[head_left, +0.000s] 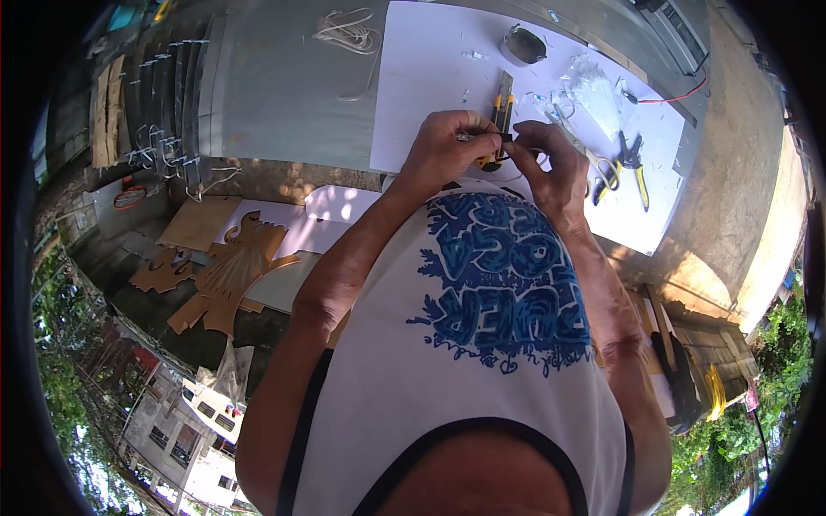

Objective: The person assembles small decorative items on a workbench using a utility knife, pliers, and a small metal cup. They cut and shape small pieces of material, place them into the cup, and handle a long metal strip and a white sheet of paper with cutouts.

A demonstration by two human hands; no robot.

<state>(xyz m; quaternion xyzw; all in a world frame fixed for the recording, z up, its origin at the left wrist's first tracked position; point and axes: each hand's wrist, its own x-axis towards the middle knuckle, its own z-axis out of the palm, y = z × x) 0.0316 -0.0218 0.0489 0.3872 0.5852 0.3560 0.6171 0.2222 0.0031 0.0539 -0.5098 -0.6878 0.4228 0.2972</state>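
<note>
My left hand (452, 150) and my right hand (557, 172) meet over a white board (413, 77), both with fingers pinched. Between the fingertips is a small dark piece (506, 138), too small to name. Past it, a yellow-and-black tool like a cutter (497, 110) lies on the board, partly hidden by my fingers. Right of my right hand lie scissors (609, 176) with pale yellow handles. Beside them rest pliers (642, 185) with yellow-and-black grips. A black tape roll (523, 45) sits farther off, near a clear plastic bag (594, 90) and scattered clear scraps.
A bundle of white cord (348, 36) lies on the grey table (275, 86). Dark strips with white wires (176, 103) line the far left. A grey metal box (673, 36) stands far right, near a red wire (680, 101). Brown cut-out panels (237, 267) lie lower, at left.
</note>
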